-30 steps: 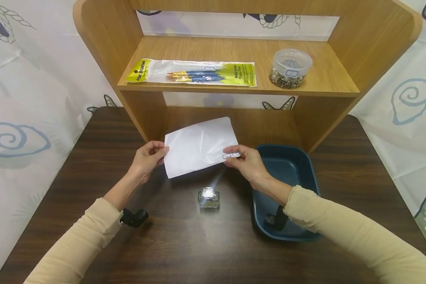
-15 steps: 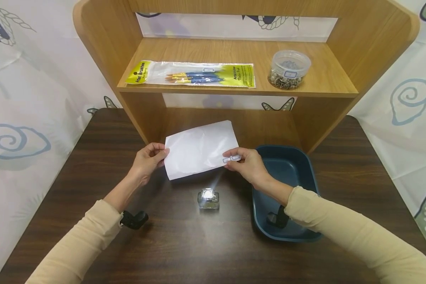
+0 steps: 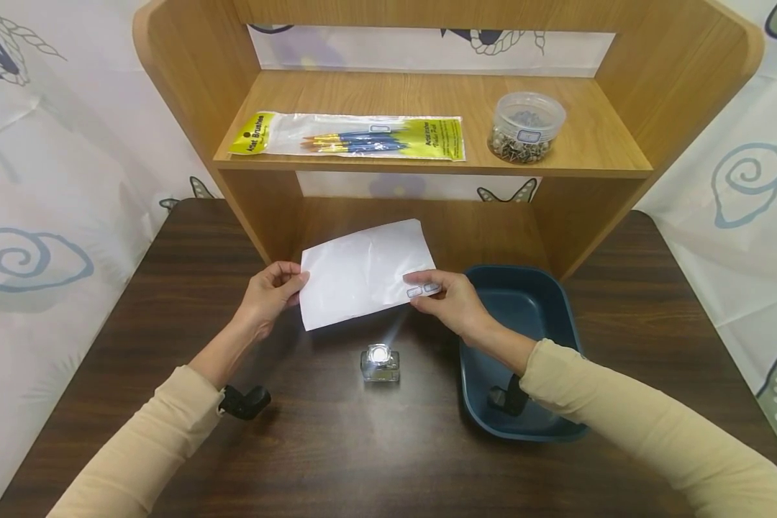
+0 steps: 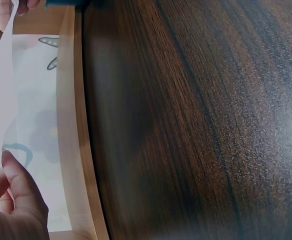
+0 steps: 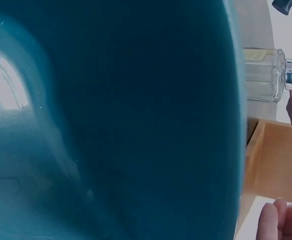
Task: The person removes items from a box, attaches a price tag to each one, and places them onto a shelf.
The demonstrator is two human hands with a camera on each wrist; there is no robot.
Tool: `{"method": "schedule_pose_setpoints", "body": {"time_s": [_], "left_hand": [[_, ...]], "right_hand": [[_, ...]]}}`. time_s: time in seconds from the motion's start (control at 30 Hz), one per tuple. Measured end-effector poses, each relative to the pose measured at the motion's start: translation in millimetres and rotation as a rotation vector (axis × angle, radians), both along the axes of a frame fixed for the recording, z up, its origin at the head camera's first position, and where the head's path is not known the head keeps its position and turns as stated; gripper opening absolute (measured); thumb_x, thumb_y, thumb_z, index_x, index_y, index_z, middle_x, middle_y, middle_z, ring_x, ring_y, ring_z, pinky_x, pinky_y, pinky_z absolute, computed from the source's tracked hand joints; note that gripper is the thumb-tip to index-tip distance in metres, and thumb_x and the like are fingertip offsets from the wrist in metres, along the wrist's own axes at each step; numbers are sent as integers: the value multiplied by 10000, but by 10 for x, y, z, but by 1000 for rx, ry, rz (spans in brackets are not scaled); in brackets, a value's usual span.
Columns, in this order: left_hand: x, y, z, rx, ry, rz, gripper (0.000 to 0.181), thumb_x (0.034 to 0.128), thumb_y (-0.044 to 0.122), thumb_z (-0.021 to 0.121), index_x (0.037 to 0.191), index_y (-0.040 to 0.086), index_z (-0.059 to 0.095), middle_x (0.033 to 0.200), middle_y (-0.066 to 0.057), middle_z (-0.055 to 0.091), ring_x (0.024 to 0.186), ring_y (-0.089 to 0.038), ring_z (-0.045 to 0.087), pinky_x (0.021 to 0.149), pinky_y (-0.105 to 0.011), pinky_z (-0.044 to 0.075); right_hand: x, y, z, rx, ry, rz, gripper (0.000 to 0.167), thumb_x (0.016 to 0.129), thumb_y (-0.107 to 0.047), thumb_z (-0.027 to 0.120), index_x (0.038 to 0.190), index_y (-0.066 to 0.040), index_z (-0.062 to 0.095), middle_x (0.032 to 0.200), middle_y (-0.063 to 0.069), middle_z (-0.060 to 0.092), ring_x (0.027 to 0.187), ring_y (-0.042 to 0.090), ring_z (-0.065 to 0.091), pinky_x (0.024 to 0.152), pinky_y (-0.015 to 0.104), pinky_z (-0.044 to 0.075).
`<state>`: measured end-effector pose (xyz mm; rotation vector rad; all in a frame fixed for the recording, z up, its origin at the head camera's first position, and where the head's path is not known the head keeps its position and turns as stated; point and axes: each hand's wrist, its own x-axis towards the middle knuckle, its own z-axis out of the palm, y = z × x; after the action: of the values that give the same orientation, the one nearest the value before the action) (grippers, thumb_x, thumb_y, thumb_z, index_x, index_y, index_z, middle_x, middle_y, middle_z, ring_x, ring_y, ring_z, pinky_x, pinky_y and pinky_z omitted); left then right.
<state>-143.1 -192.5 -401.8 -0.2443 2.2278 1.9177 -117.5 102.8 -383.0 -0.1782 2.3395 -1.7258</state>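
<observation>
A white sheet of paper (image 3: 362,270), lightly creased, is held tilted above the dark table in front of the shelf. My left hand (image 3: 268,295) pinches its left edge between thumb and fingers. At the lower right corner, my right hand (image 3: 456,302) pinches the sheet beside two small printed labels (image 3: 422,289). A small clear glass bottle (image 3: 380,363) with a clear cap stands on the table, nearer to me than the paper. In the left wrist view the sheet appears nearly edge-on, and the left thumb (image 4: 21,185) shows near it.
A blue plastic bin (image 3: 524,424) sits under my right forearm. The wooden shelf unit (image 3: 427,80) stands at the back, bearing a bag of artist brushes (image 3: 356,137) and a clear jar (image 3: 527,126) of small metal pieces. Patterned white sheeting (image 3: 32,187) surrounds the table.
Both hands keep their hold on the paper. Its lower left corner has dipped slightly, and the right index finger has shifted a little to the left over it. The bottle stays put.
</observation>
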Motion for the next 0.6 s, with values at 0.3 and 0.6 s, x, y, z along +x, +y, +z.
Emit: {"method": "schedule_pose_setpoints", "body": {"time_s": [0.3, 0.6], "left_hand": [[6, 10, 14, 5, -3, -1, 142, 907, 148, 622, 993, 82, 530, 805, 55, 508, 706, -54, 501, 627, -152, 477], [4, 30, -3, 6, -2, -20, 114, 918, 144, 606, 988, 100, 527, 814, 64, 508, 731, -45, 492, 630, -141, 469]], "right_hand": [[-14, -19, 18, -89, -149, -23, 325, 839, 103, 612, 1159, 45, 627, 1193, 191, 539, 877, 168, 619, 808, 277, 536], [-9, -12, 32, -112, -161, -8, 264, 843, 120, 588, 1101, 83, 628, 1147, 203, 554, 848, 164, 647, 781, 278, 543]]}}
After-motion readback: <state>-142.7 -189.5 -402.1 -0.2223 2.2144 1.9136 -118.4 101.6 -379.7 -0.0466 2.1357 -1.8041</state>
